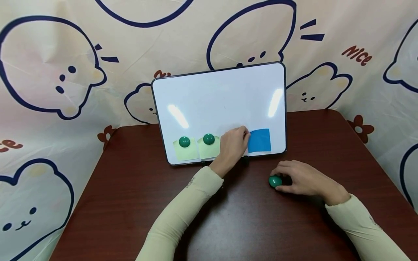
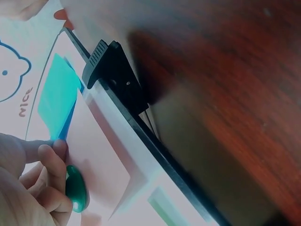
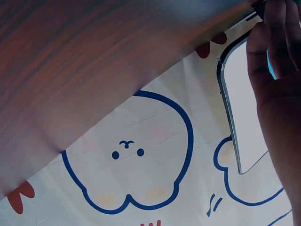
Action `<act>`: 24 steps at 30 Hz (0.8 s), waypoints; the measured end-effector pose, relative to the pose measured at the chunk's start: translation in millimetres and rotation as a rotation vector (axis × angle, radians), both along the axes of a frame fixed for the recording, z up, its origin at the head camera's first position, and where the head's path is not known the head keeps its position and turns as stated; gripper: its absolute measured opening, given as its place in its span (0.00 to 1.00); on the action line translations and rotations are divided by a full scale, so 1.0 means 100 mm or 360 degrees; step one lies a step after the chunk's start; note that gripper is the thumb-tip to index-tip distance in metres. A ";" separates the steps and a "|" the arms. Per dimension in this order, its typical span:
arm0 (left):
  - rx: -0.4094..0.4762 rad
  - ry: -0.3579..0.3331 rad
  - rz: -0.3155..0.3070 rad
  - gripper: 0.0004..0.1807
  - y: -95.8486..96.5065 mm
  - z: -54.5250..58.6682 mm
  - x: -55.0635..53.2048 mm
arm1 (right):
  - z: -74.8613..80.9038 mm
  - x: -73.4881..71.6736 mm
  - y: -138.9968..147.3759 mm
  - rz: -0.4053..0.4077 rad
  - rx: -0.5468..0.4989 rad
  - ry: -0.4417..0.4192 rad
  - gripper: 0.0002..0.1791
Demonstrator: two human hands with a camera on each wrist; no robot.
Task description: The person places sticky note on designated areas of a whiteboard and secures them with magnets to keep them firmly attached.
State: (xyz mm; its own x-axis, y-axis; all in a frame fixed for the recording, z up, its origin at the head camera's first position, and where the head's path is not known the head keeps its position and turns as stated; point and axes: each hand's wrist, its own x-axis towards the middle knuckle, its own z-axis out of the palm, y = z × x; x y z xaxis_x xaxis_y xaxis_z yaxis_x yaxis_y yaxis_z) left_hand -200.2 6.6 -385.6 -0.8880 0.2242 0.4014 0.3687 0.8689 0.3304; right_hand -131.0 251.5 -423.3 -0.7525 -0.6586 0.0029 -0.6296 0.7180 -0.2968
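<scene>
A whiteboard (image 1: pixel 218 98) stands on a dark wooden table (image 1: pixel 137 203). Two pale yellow notes (image 1: pixel 186 152) (image 1: pixel 209 150) are pinned low on it by green magnets (image 1: pixel 184 141) (image 1: pixel 208 139). A blue note (image 1: pixel 259 140) sits lower right. My left hand (image 1: pixel 245 135) is at the board beside the blue note. In the left wrist view its fingers (image 2: pixel 51 160) pinch a green magnet (image 2: pixel 76 189) on a pink note (image 2: pixel 101 155), next to the blue note (image 2: pixel 56 96). My right hand (image 1: pixel 281 177) rests on the table, fingers curled round another green magnet (image 1: pixel 275 181).
A black foot (image 2: pixel 110 70) props the board at its lower edge. A cartoon-bear cloth (image 1: pixel 58 72) hangs behind and around the table. The right wrist view shows only the fingers (image 3: pixel 277 56), the board's edge (image 3: pixel 247 117) and the cloth (image 3: pixel 127 160).
</scene>
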 end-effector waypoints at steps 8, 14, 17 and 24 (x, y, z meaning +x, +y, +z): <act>-0.0009 -0.0006 0.0034 0.09 0.02 0.03 -0.02 | 0.00 -0.01 0.00 -0.0003 0.0003 -0.0008 0.20; -0.0017 0.0000 0.0039 0.09 0.02 0.04 -0.02 | 0.02 -0.03 0.03 -0.0030 -0.0024 -0.0013 0.20; -0.0018 0.0007 0.0036 0.09 0.02 0.03 -0.03 | 0.02 -0.04 0.04 -0.0028 -0.0029 0.0006 0.21; -0.0017 0.0002 0.0035 0.09 0.00 0.02 -0.03 | 0.04 -0.03 0.03 -0.0023 -0.0095 0.0054 0.21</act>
State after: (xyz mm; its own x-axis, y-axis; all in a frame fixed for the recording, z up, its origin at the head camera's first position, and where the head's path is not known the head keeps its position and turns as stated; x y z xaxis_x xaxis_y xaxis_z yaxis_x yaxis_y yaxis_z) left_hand -202.8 7.1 -383.2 -0.8924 0.2091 0.4000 0.3499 0.8803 0.3205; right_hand -133.6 254.1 -419.8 -0.7607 -0.6455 0.0677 -0.6298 0.7088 -0.3179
